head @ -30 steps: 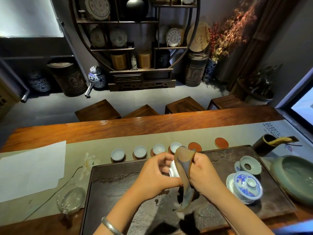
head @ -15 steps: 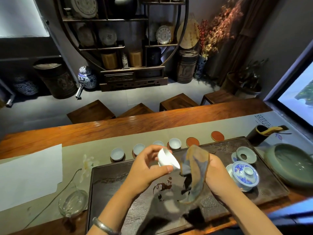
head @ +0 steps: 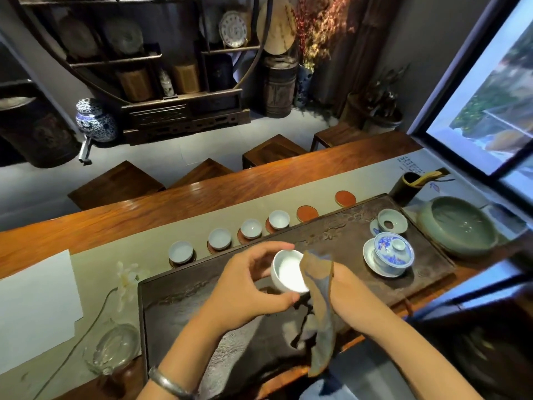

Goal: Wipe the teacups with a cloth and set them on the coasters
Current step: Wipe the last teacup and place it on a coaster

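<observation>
My left hand [head: 248,287] grips a small white teacup [head: 288,271], mouth up, above the dark tea tray [head: 360,241]. A brown-and-blue cloth [head: 318,301] hangs from my right hand [head: 346,287], which holds it against the cup's right side; the cloth hides most of that hand's fingers. Behind the tray, several white teacups [head: 250,228] stand in a row on coasters. Two bare red coasters [head: 307,212] [head: 345,197] lie to the right of that row.
A blue-and-white lidded gaiwan [head: 389,254] and a small strainer dish [head: 392,222] stand on the tray's right. A green ceramic basin [head: 458,225], a dark utensil holder [head: 409,184], a glass pitcher [head: 115,352] and white paper [head: 34,304] lie around the tray.
The cup has turned from being wrapped in the cloth, through a tilted position, to mouth up in my left hand. The cloth now lies only against its right side. The camera swung right.
</observation>
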